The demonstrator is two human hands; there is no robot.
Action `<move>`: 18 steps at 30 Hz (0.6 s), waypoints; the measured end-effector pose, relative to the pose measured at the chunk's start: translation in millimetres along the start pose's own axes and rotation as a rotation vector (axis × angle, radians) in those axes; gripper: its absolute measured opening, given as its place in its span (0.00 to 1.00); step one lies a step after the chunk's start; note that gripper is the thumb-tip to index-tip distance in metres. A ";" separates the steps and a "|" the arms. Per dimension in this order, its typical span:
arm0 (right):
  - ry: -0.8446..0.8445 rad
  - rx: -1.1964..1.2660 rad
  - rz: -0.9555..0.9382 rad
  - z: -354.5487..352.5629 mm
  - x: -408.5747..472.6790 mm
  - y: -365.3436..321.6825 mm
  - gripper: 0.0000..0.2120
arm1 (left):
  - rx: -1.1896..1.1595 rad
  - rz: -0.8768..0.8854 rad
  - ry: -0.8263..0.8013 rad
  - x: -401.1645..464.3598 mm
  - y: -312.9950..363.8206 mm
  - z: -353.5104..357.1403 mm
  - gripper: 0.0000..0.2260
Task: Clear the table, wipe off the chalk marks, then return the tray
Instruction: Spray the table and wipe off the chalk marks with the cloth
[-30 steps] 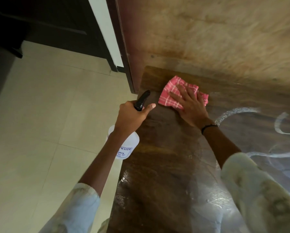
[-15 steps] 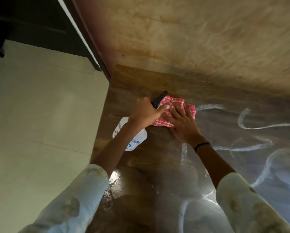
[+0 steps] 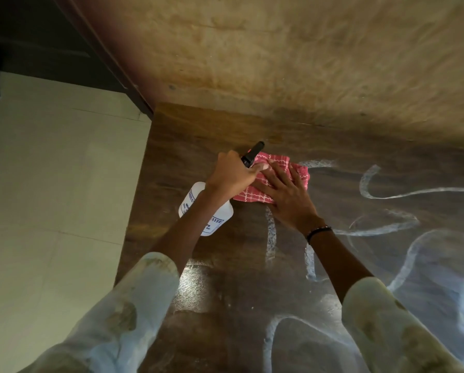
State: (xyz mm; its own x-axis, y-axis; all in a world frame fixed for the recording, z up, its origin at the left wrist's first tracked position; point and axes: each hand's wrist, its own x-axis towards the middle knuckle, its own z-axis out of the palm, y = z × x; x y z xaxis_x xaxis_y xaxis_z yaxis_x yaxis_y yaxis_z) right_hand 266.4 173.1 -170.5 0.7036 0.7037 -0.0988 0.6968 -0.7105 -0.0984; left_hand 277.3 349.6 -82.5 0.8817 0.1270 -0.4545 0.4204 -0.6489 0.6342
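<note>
My right hand (image 3: pixel 287 196) lies flat, fingers spread, on a red checked cloth (image 3: pixel 275 173) pressed to the dark wooden table (image 3: pixel 187 146) near its far left corner. My left hand (image 3: pixel 232 176) grips the black trigger head of a white spray bottle (image 3: pixel 205 211), held just above the table beside the cloth. White chalk marks (image 3: pixel 403 196) curl across the table to the right and in front of the cloth. No tray is in view.
A brown wooden wall panel (image 3: pixel 292 55) rises directly behind the table. The table's left edge drops to a pale tiled floor (image 3: pixel 53 184). A dark door frame (image 3: pixel 99 55) stands at the far left.
The cloth under my right hand has slid from the far left corner toward the chalk lines. My left hand with the bottle has come in over the table beside it.
</note>
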 end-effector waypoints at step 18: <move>-0.085 0.063 0.098 -14.7 128.9 17.7 0.27 | -0.177 -0.056 0.122 2.8 -27.2 -25.1 0.19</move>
State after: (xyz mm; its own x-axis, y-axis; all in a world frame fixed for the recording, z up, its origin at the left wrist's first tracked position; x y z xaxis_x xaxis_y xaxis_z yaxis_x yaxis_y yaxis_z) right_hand 371.5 251.2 -170.3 0.7515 0.6306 -0.1940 0.6134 -0.7761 -0.1464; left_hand 273.8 386.4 -85.4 0.8708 0.2556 -0.4200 0.4910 -0.4977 0.7150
